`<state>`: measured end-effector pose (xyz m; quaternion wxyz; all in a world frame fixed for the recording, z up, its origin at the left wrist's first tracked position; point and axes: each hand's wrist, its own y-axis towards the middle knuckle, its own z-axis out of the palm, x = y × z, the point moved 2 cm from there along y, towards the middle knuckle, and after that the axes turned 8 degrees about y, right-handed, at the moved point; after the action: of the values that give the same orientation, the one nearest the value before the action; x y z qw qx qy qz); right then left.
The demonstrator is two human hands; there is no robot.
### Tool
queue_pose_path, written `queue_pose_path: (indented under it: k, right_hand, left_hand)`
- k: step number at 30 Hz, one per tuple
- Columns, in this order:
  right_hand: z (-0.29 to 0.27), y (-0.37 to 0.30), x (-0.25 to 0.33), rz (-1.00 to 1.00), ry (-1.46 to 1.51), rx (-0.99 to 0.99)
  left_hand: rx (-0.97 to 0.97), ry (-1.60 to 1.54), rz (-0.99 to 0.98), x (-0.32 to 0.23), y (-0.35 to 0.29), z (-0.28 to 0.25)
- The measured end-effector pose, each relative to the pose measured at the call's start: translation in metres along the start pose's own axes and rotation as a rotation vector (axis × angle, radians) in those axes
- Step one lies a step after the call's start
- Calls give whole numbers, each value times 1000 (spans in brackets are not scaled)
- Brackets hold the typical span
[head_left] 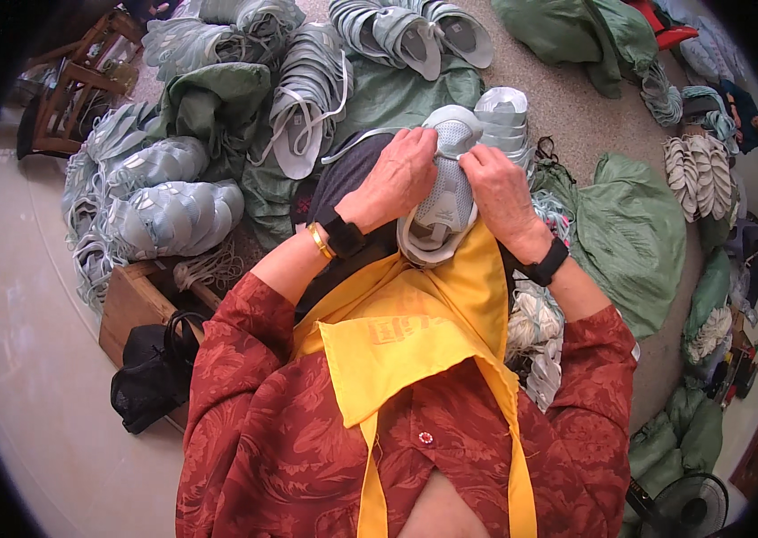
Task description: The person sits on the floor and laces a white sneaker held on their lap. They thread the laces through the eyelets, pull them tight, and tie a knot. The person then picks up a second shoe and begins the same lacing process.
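Note:
A pale grey-blue mesh shoe upper (pixel 446 199) lies over my lap, its toe toward me. My left hand (pixel 397 175) is closed in a pinch at the left side of its opening, near the tongue. A pale shoelace (pixel 356 143) trails out to the left from behind that hand; whether the fingertips grip it too is hidden. On the opposite side, my right hand (pixel 502 193) pinches the upper's edge with thumb and fingers. Beneath the upper spreads a yellow apron (pixel 406 345).
Stacked pale uppers (pixel 177 220) lie at left, with another laced stack (pixel 303 108) ahead. Green sacks (pixel 630 238) rest on the floor at right. A wooden box (pixel 141 305) and black bag (pixel 150 377) stand by my left elbow; a fan (pixel 693 507) is at lower right.

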<state>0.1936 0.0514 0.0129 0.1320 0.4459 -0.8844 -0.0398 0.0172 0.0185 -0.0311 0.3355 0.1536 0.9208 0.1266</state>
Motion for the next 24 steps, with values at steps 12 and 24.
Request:
queue_pose_path:
  k: [12, 24]
  right_hand:
    - [5, 5, 25, 347, 648, -143]
    - [21, 14, 15, 317, 493, -192]
  left_hand:
    - [-77, -95, -44, 7, -3, 1]
    - [-140, -107, -143, -5, 1, 1]
